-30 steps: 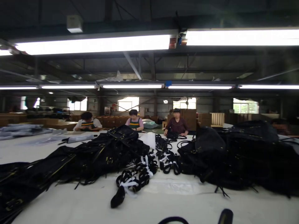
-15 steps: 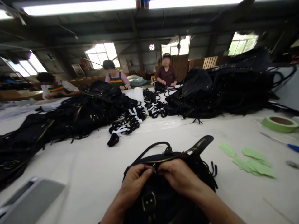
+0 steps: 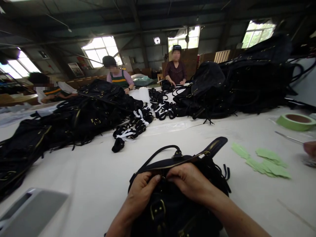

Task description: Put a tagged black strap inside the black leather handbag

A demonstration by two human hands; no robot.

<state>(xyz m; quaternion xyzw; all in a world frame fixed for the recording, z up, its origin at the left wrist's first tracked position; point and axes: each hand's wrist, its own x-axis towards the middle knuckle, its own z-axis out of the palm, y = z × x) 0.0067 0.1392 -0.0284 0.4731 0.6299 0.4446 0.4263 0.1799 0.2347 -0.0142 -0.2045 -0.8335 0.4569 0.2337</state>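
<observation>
A black bag point(image 3: 181, 210) with gold-coloured buckles lies in front of me, its zipped top partly open. My left hand point(image 3: 140, 192) is closed on the left part of the opening's near edge, thumb and fingers pinched together. Close beside it, my right hand point(image 3: 191, 184) grips the same edge, its fingertips tucked inside the opening. A small gold-coloured piece shows between the two hands, too dark to name. Behind my hands run the zip's teeth point(image 3: 170, 165), and the carrying handle point(image 3: 158, 153) arches over the far side.
Heaps of black bags point(image 3: 98, 108) lie left and right point(image 3: 247, 89), with bundled straps point(image 3: 138, 126) between. Green tape point(image 3: 296, 121), torn green pieces point(image 3: 266, 168) and a thin metal tool point(image 3: 287, 137) are at right, near another person's hand point(image 3: 310, 148). Several people work across the table.
Another person's hand has appeared at the right edge, over the tool's blue handle. My hands keep their hold on the bag, shifting only slightly. The camera view has tipped down a little.
</observation>
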